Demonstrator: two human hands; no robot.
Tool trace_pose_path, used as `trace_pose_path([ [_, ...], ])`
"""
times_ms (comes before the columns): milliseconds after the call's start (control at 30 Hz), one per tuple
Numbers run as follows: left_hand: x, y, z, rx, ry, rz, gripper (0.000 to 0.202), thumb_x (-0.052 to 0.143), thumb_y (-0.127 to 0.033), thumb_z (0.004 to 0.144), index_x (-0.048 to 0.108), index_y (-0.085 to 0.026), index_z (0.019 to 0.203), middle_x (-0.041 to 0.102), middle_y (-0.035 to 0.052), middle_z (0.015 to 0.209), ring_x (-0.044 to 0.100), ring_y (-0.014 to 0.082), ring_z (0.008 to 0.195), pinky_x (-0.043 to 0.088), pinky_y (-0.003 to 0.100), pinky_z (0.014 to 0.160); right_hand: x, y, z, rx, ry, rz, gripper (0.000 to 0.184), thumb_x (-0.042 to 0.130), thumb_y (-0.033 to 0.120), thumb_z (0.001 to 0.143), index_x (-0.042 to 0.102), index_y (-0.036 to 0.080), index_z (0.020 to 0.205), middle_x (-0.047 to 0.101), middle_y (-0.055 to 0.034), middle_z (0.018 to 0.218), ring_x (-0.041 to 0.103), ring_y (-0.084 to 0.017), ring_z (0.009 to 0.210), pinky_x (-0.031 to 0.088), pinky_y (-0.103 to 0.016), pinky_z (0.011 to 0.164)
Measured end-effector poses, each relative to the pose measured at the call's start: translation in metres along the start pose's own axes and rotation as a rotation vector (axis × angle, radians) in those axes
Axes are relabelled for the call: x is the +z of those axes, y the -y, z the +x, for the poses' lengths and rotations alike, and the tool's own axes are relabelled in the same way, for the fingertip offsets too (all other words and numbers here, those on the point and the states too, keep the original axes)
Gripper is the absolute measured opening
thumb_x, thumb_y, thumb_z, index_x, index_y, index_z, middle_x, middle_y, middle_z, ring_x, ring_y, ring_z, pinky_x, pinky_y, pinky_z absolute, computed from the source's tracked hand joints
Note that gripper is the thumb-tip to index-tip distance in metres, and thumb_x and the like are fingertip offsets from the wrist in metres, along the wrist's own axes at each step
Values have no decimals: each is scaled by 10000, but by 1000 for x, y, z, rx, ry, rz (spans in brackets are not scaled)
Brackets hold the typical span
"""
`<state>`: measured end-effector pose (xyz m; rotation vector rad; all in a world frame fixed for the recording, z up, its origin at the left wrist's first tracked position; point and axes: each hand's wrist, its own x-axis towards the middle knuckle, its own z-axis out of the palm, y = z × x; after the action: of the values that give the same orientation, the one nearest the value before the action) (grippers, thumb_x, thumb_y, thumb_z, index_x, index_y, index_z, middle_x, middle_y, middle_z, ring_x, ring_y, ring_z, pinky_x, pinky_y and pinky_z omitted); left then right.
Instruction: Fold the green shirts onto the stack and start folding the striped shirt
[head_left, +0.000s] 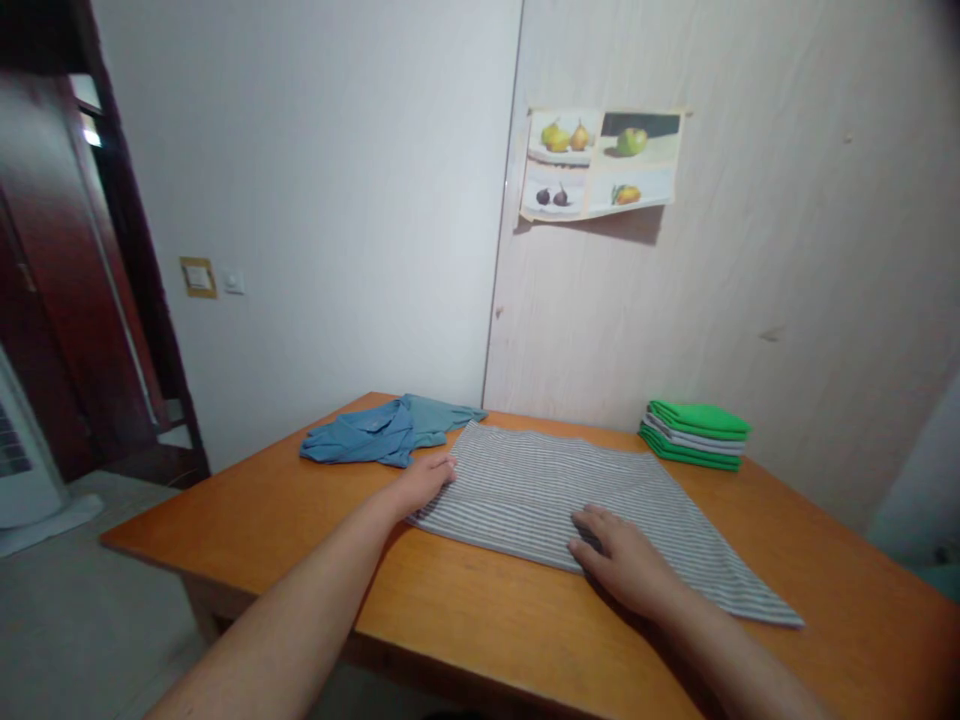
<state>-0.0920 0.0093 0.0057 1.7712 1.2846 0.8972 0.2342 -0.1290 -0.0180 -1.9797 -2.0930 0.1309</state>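
A grey-and-white striped cloth (540, 480) lies spread flat on the wooden table, one corner reaching out toward the lower right. At its left edge is my left hand (429, 484), its fingers curled together on the fabric; the fingertips are partly hidden. My right hand (622, 562) rests palm down across the near edge, with its thumb and fingers apart on the stripes. Just beyond my left hand, a crumpled blue garment (360, 432) lies against the far left part of the table, touching or close to the striped cloth's corner.
The orange-brown wooden table (300, 520) stands against a pale wall. A stack of folded green and grey cloths (694, 435) sits at its far right. Fruit pictures (600, 165) hang above. Wall switches (198, 277) and a dark red door (67, 260) are to the left.
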Motion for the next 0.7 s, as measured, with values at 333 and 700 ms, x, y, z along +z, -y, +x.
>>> trace_pose_path([
  [333,-10,10,-9,-18,38,-76,553,413,-493,894,641,-132,1247,731,76,1211,615,228,1214,406,326,1080,-7,112,23,-279,-20,179,388,507,425,939,699,217,1204,671,-98,1075,590,-240,1042,418,-315,896],
  [700,-13,10,-8,-108,110,-201,634,392,-594,897,598,-148,1298,750,87,1169,638,271,1162,439,364,1009,-3,145,30,-315,63,137,283,490,368,949,716,210,890,656,-55,906,588,-189,870,381,-282,773],
])
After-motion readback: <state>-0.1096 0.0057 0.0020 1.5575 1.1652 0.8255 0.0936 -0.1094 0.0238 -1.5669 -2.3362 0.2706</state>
